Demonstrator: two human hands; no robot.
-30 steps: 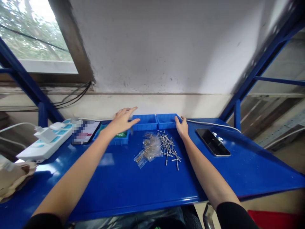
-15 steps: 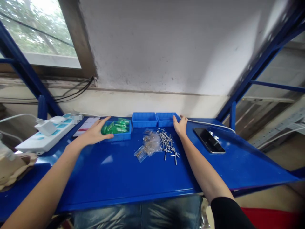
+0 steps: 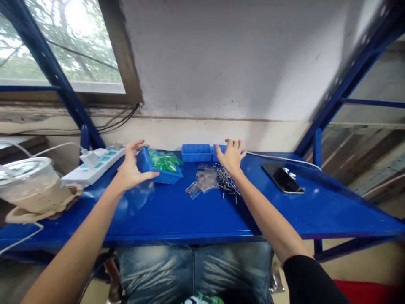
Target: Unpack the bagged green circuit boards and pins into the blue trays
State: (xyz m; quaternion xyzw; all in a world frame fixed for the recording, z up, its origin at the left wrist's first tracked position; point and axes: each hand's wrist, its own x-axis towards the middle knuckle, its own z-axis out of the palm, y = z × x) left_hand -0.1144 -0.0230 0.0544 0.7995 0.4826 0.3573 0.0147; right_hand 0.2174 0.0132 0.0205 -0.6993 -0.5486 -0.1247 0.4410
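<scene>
At the left, my left hand grips the near-left end of a blue plastic bin, thumb along its front side. Small green plastic packets fill that bin, which is tilted with its left end raised. My right hand is open, fingers spread, over a second blue bin, hiding most of it; contact with it I cannot tell. Between these bins stands another blue bin. In front lie small clear bags with metal parts inside, beside a loose pile of blind rivets.
On the blue table, a black phone and white earbuds lie at the right. A white power strip and a lidded clear tub stand at the left. A white cable runs along the back.
My left hand has taken hold of the bin of green packets and tipped it, left end up. My right hand has lifted off the right bin's edge with fingers spread. The view has shifted left.
</scene>
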